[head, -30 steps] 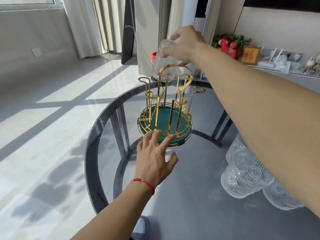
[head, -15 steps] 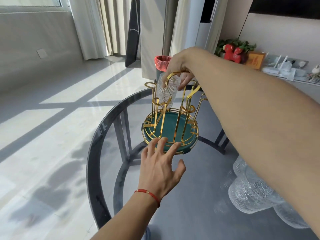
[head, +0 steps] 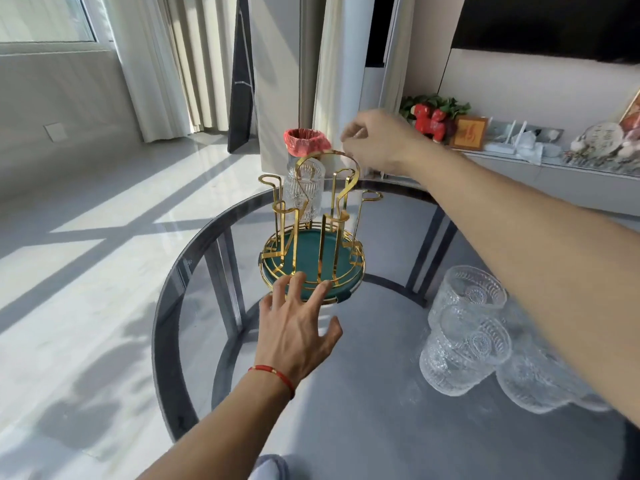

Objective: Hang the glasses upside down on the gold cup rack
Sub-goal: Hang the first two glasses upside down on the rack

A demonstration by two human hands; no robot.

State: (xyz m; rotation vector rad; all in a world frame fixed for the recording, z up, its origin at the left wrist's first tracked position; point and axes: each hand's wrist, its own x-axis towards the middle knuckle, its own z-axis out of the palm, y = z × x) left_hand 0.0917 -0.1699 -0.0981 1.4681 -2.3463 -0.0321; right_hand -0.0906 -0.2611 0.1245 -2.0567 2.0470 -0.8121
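Observation:
The gold cup rack (head: pixel 322 216) with a green round base stands on the round glass table (head: pixel 363 427). One clear patterned glass (head: pixel 304 192) hangs upside down on a far prong of the rack. My right hand (head: pixel 375 140) hovers above and to the right of that glass, fingers loosely curled, holding nothing. My left hand (head: pixel 298 327) rests spread on the table with its fingertips touching the near rim of the rack's base. Several more clear glasses (head: pixel 467 337) sit on the table to the right, partly under my right forearm.
A bin with a pink liner (head: pixel 306 143) stands on the floor behind the rack. A shelf at the right carries a red ornament (head: pixel 431 121), a framed picture (head: pixel 469 133) and small items. Curtains and sunlit floor lie to the left.
My right hand lowered the glass onto a far prong, let go of it and lifted away up and to the right. My left hand stayed at the rack's base.

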